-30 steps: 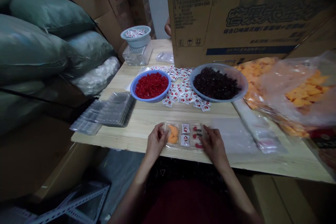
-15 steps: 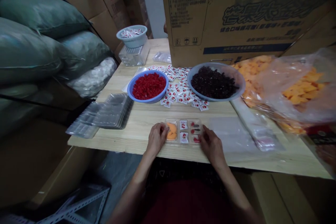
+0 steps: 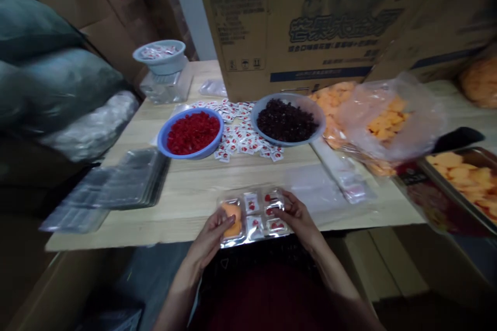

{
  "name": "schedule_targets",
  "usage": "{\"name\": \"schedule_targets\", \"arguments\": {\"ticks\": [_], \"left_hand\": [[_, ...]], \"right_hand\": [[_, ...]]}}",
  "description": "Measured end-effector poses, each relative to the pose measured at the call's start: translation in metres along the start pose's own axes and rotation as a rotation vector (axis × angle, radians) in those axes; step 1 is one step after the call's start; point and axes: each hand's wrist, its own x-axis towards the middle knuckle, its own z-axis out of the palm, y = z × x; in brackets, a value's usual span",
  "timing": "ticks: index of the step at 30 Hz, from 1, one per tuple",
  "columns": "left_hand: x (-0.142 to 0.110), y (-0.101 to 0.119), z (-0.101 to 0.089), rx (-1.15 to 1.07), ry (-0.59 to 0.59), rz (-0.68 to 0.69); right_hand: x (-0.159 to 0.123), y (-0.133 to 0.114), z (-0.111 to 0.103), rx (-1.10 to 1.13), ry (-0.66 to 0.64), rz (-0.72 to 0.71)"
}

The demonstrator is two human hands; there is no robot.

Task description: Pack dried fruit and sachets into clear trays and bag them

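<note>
Between my hands is a clear plastic compartment tray [image 3: 248, 240], raised and tilted toward me at the table's front edge. My left hand [image 3: 212, 235] grips its left end, thumb over the compartment with orange pieces [image 3: 232, 220]. My right hand [image 3: 301, 217] grips the right end, beside small compartments with red and dark pieces [image 3: 276, 225]. Two white sachets with red print [image 3: 252, 202] lie in the middle compartments. Beyond the tray stand a blue bowl of red pieces [image 3: 193, 134] and a bowl of dark pieces [image 3: 286, 120], with loose sachets [image 3: 243, 137] between them.
Stacked empty trays [image 3: 128, 181] lie at the left. Flat clear bags [image 3: 314, 186] are right of my hands. Farther right are a bag of orange pieces [image 3: 388, 119] and a metal tray [image 3: 430, 165] of them. A large carton [image 3: 248, 26] stands behind; a sachet bowl [image 3: 161, 64] sits back left.
My hands have lifted the tray off the table, tilting it and drawing it toward me. The camera view has turned right, bringing the metal tray of orange pieces into sight.
</note>
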Motion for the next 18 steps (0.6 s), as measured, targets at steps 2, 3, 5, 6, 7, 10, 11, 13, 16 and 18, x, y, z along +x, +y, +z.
{"name": "schedule_targets", "arguments": {"ticks": [2,3,5,6,7,10,11,13,16,18], "left_hand": [[-0.004,-0.003,0.002,-0.004,-0.001,-0.07],[-0.004,-0.004,0.002,-0.015,0.025,-0.089],[-0.001,-0.005,0.003,-0.057,0.094,-0.096],[0.001,-0.005,0.003,-0.083,0.129,-0.086],[0.003,-0.004,0.002,-0.106,0.162,-0.066],[0.009,0.003,-0.004,-0.144,0.232,-0.012],[0.01,0.006,-0.007,-0.149,0.243,-0.004],[0.01,0.01,-0.012,-0.154,0.246,0.006],[0.008,0.013,-0.015,-0.17,0.247,0.021],[0.006,0.014,-0.013,-0.183,0.26,0.032]], "right_hand": [[-0.001,0.001,-0.001,-0.066,-0.022,-0.02],[-0.001,0.0,-0.003,-0.13,-0.019,-0.048],[-0.002,-0.004,-0.011,-0.342,0.034,-0.158],[-0.003,-0.007,-0.017,-0.491,0.084,-0.23],[-0.004,-0.01,-0.023,-0.66,0.134,-0.298],[-0.007,-0.019,-0.036,-1.213,0.25,-0.362],[-0.007,-0.021,-0.038,-1.376,0.28,-0.33],[-0.005,-0.024,-0.04,-1.62,0.318,-0.23],[0.002,-0.033,-0.039,-1.783,0.262,-0.07],[0.004,-0.04,-0.037,-1.809,0.205,0.001]]}}
